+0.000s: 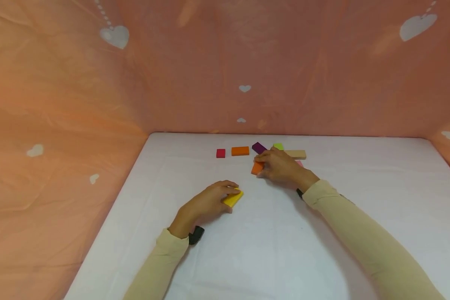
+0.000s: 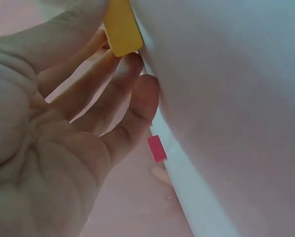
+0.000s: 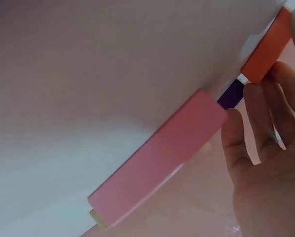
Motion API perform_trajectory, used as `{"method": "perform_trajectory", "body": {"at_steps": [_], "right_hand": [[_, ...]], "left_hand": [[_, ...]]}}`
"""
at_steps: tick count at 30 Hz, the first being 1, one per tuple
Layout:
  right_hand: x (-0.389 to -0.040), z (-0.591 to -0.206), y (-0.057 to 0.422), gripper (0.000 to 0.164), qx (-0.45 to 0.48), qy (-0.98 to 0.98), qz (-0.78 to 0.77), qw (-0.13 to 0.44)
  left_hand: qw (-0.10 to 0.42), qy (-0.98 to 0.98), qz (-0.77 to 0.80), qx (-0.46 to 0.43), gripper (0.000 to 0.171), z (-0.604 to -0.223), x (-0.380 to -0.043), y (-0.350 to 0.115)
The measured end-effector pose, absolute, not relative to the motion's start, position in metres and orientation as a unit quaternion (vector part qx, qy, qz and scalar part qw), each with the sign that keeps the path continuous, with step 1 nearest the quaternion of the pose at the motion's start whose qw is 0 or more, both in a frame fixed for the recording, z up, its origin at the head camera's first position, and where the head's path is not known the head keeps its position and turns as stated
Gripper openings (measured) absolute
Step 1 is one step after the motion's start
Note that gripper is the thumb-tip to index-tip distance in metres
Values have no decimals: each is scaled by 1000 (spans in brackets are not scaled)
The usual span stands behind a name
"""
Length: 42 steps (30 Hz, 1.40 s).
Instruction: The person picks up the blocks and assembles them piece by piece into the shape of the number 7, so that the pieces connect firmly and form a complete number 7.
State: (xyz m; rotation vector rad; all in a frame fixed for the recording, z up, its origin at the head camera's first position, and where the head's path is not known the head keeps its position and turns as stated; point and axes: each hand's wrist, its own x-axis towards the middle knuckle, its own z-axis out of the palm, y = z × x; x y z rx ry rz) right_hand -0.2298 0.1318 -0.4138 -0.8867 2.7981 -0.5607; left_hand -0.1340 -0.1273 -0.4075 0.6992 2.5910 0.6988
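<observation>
My left hand [image 1: 209,203] pinches a yellow block [image 1: 233,198] between thumb and fingers, low over the middle of the white table. The left wrist view shows the end of that flat block jutting past the fingertips. Farther forward and to the right, my right hand [image 1: 283,167] grips an orange block [image 1: 257,168] by its sides, thumb on the near side. A purple block [image 1: 259,147] lies just beyond these fingers. Partly hidden by the right hand is a pink block [image 3: 160,158], which appears long and flat in the right wrist view.
Toward the table's far edge lie a red square block [image 1: 221,153], a second orange block [image 1: 240,151], a lime green block [image 1: 278,146] and a beige block [image 1: 297,154]. Peach cloth [image 1: 195,96] with pale hearts rises behind and beside the white table [image 1: 277,250].
</observation>
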Motion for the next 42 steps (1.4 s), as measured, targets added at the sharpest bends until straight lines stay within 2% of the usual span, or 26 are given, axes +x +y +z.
{"method": "perform_trajectory", "body": {"at_steps": [15,26,42], "right_hand": [[-226,-418,127,59,-280,934,-200,93],[-226,-419,130,59,-292,929,-207,92],[-220,-419,131,62,-261,935,-214,104]], "left_hand": [[195,914,235,268,54,-404,-128,-130],[174,912,242,281,46,-407,-128,-130],[177,921,231,259,46,-405,-128,-125]]}}
